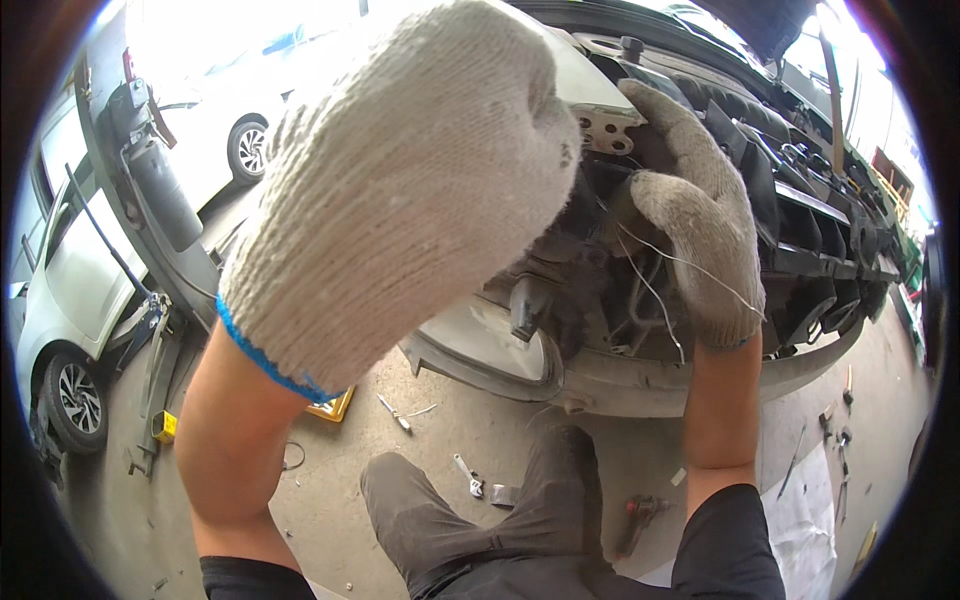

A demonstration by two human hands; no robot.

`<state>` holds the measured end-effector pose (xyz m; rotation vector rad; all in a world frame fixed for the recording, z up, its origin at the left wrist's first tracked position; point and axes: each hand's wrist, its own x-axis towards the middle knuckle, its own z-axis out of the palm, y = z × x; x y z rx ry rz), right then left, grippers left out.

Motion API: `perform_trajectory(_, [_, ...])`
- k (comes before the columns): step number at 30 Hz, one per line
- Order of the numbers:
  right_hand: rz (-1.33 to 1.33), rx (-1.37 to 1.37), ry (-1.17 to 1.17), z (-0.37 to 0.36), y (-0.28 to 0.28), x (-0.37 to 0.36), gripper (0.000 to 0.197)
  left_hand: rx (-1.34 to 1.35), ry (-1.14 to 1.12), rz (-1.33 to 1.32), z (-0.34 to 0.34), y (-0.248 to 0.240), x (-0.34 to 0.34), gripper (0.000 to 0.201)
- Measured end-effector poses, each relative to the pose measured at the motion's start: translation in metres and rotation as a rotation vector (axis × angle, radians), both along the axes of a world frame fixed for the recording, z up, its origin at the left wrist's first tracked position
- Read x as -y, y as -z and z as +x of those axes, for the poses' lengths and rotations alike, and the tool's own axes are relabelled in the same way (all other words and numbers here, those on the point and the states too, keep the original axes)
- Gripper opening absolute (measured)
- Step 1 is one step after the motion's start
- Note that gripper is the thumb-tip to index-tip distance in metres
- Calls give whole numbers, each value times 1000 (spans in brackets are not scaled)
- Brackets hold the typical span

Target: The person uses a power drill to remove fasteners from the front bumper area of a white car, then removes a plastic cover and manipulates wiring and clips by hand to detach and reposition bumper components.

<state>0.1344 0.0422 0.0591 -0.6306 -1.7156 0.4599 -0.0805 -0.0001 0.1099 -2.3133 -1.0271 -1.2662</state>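
Note:
My left hand (430,170), in a white knitted glove with a blue cuff, is raised close in front of me at the white fender (583,82) of a car. Its fingers curl away from view, so what they close on is hidden. Beside the holed metal bracket (606,132) at the fender's end, my right hand (705,215) reaches into the car's opened front. That hand is gloved too, its finger and thumb apart, with nothing visible between them. Thin white strands (648,285) hang by this glove. Below lies the headlight (495,345), above the bumper (640,385).
An adjustable wrench (468,476), a tape roll (504,495) and a red-black power tool (638,520) lie on the floor around my legs. Several hand tools (845,440) are at right, near a white sheet (805,520). A lift post (150,170) and white cars (95,300) stand left.

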Motion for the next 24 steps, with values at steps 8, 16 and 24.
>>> perform_trajectory(8, [68, 47, -57, 11, -6, -14, 56, -47, -87, -188, 12, -8, -11, 27])
perform_trajectory(16, [-154, -96, -239, 13, 3, -9, 67, 102, -2, -219, 14, 6, -22, 27])
perform_trajectory(24, [-251, -86, -484, 24, 0, -17, 65, 183, 116, -338, 21, 11, -21, 23])
